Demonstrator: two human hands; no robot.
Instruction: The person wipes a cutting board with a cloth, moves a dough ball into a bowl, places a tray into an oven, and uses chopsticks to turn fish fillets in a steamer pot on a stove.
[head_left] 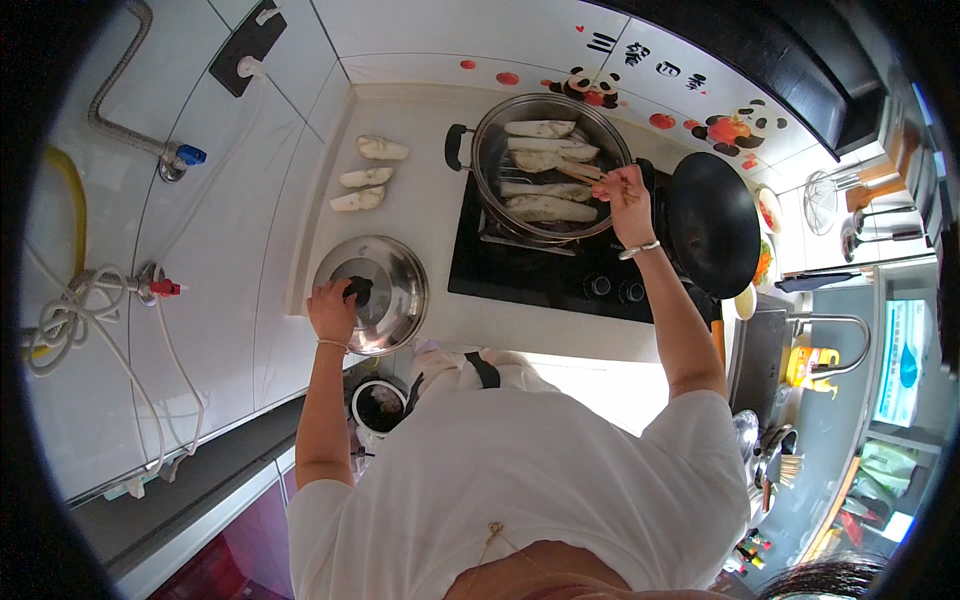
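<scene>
My left hand (333, 312) is closed round the black knob of a steel pot lid (395, 305), which lies at the counter's left front edge. Over the right rim of a wide steel pot (483, 195), my right hand (627, 195) grips wooden chopsticks (578, 172). Their tips reach to a pale, speckled food piece (532, 160) in the pot. Several similar long pale pieces lie about it, among them one at the front (550, 209). Whether the tips pinch the piece I cannot tell.
The pot stands on a black gas stove (540, 280). Three pale food pieces (362, 178) lie on the counter (430, 240) to its left. A black wok (714, 225) leans right of my right hand, with a sink (762, 350) beyond. A bin (379, 406) stands below the lid.
</scene>
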